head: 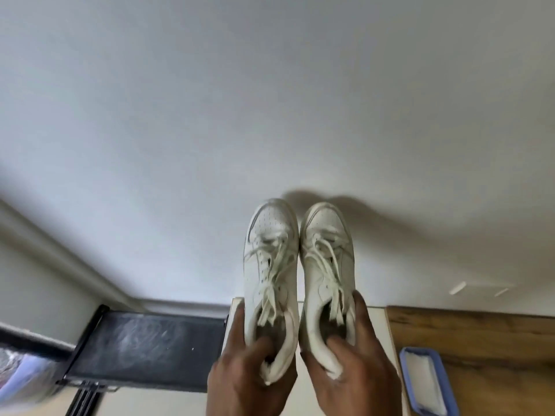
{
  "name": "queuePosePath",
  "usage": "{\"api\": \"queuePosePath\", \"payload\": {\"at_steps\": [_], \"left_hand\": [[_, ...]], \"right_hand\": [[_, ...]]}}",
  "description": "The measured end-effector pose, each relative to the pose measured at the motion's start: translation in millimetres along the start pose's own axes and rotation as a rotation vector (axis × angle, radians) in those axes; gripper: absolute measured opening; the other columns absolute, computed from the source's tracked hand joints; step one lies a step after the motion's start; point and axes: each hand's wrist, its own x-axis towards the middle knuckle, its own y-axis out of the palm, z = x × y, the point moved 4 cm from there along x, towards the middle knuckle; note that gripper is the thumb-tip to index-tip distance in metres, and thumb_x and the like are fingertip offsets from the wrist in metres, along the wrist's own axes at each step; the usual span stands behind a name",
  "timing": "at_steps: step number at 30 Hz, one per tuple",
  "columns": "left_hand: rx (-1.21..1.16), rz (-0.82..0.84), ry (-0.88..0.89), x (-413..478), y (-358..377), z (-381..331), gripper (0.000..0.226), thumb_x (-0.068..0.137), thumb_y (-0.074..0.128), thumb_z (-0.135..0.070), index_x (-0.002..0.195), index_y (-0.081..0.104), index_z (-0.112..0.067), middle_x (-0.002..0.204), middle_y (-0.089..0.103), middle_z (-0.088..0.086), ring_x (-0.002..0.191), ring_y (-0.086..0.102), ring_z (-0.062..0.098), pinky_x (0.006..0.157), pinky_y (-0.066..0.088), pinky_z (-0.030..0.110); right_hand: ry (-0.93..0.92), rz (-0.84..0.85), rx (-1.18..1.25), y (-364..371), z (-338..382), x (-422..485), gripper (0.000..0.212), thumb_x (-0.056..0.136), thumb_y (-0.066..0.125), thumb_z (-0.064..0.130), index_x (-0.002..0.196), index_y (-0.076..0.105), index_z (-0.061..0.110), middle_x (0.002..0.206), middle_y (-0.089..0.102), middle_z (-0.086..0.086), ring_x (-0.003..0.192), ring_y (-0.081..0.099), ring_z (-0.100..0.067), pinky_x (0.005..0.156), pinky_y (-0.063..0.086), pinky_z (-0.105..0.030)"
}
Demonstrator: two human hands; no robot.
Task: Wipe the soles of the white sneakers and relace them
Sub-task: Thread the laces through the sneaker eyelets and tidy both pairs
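A: Sneakers (270,265)?
B: Held up side by side vs white wall (270,100); left hand (249,376) grips one heel, right hand (357,367) the other
A: Surface?
B: Wood worktop (480,334) rt, blue tray (419,350) near its left edge

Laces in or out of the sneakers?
In, but loose: laces cross both sneakers, ends hanging toward the openings, seemingly untied.

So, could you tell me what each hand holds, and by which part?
Each grips one white sneaker at the heel, thumb inside the collar: left hand the left sneaker, right hand the right sneaker.
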Motion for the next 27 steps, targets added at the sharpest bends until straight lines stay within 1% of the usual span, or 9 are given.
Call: {"api": "queuePosePath", "payload": {"at_steps": [2, 4, 6, 10, 13, 16, 18, 23, 27], "left_hand": [[-0.009, -0.029, 0.046, 2, -23, -9, 0.020, 0.068, 0.076, -0.040, 0.065, 0.066, -0.023, 0.140, 0.058, -0.018, 0.083, 0.068, 0.011, 0.049, 0.052, 0.030], [-0.030, -0.072, 0.035, 10, -43, -4, 0.024, 0.068, 0.076, -0.040, 0.065, 0.061, -0.022, 0.136, 0.058, -0.018, 0.084, 0.067, 0.009, 0.049, 0.052, 0.030], [-0.034, -0.037, 0.033, 12, -63, 11, 0.024, 0.069, 0.075, -0.042, 0.067, 0.061, -0.023, 0.131, 0.057, -0.018, 0.080, 0.065, 0.011, 0.049, 0.052, 0.031], [-0.031, -0.045, 0.078, 20, -108, 56, 0.027, 0.070, 0.073, -0.045, 0.069, 0.058, -0.023, 0.128, 0.057, -0.017, 0.073, 0.065, 0.014, 0.045, 0.051, 0.031], [-0.044, -0.061, 0.115, 28, -146, 94, 0.032, 0.071, 0.074, -0.044, 0.068, 0.053, -0.020, 0.128, 0.059, -0.016, 0.070, 0.065, 0.014, 0.042, 0.049, 0.030], [-0.035, 0.007, 0.141, 35, -182, 133, 0.028, 0.069, 0.076, -0.044, 0.067, 0.059, -0.022, 0.138, 0.056, -0.017, 0.075, 0.068, 0.010, 0.045, 0.051, 0.030], [-0.037, 0.032, 0.168, 39, -203, 149, 0.031, 0.069, 0.079, -0.043, 0.065, 0.057, -0.022, 0.142, 0.054, -0.017, 0.077, 0.068, 0.008, 0.046, 0.050, 0.029], [-0.050, -0.006, 0.206, 54, -256, 178, 0.037, 0.065, 0.081, -0.038, 0.066, 0.049, -0.021, 0.136, 0.059, -0.013, 0.069, 0.066, 0.012, 0.043, 0.044, 0.024], [-0.045, -0.027, 0.203, 64, -282, 193, 0.033, 0.064, 0.078, -0.041, 0.064, 0.051, -0.021, 0.134, 0.060, -0.012, 0.068, 0.064, 0.012, 0.040, 0.040, 0.023]], "right_hand": [[-0.069, -0.136, -0.053, -27, 34, 3, 0.017, 0.070, 0.078, 0.044, 0.076, 0.074, 0.028, 0.158, 0.041, -0.003, 0.092, 0.073, -0.022, 0.066, 0.051, -0.021], [-0.047, -0.097, -0.044, -27, 53, 6, 0.021, 0.065, 0.087, 0.041, 0.077, 0.074, 0.028, 0.159, 0.040, -0.002, 0.095, 0.073, -0.023, 0.065, 0.049, -0.021], [-0.008, -0.067, -0.069, -15, 74, 5, 0.025, 0.064, 0.089, 0.042, 0.072, 0.072, 0.026, 0.158, 0.041, 0.000, 0.092, 0.073, -0.022, 0.064, 0.044, -0.019], [-0.073, -0.175, -0.102, 18, 131, -1, 0.019, 0.070, 0.081, 0.046, 0.074, 0.075, 0.029, 0.155, 0.045, -0.001, 0.085, 0.074, -0.021, 0.061, 0.050, -0.023], [-0.021, -0.194, -0.090, 52, 178, -5, 0.025, 0.071, 0.070, 0.053, 0.071, 0.075, 0.028, 0.154, 0.047, -0.002, 0.077, 0.073, -0.024, 0.057, 0.053, -0.027], [-0.017, -0.242, -0.110, 80, 222, -8, 0.015, 0.069, 0.083, 0.042, 0.073, 0.076, 0.029, 0.155, 0.046, -0.001, 0.078, 0.074, -0.024, 0.057, 0.054, -0.028], [0.011, -0.229, -0.100, 92, 246, -10, 0.019, 0.065, 0.088, 0.041, 0.076, 0.077, 0.031, 0.156, 0.045, 0.000, 0.079, 0.074, -0.023, 0.057, 0.054, -0.028], [0.006, -0.235, -0.107, 114, 302, -2, 0.017, 0.066, 0.085, 0.042, 0.072, 0.075, 0.030, 0.156, 0.045, 0.000, 0.069, 0.070, -0.020, 0.055, 0.049, -0.022], [-0.005, -0.218, -0.087, 126, 329, 9, 0.019, 0.065, 0.081, 0.046, 0.075, 0.076, 0.031, 0.156, 0.044, -0.001, 0.079, 0.072, -0.020, 0.059, 0.048, -0.020]]}}
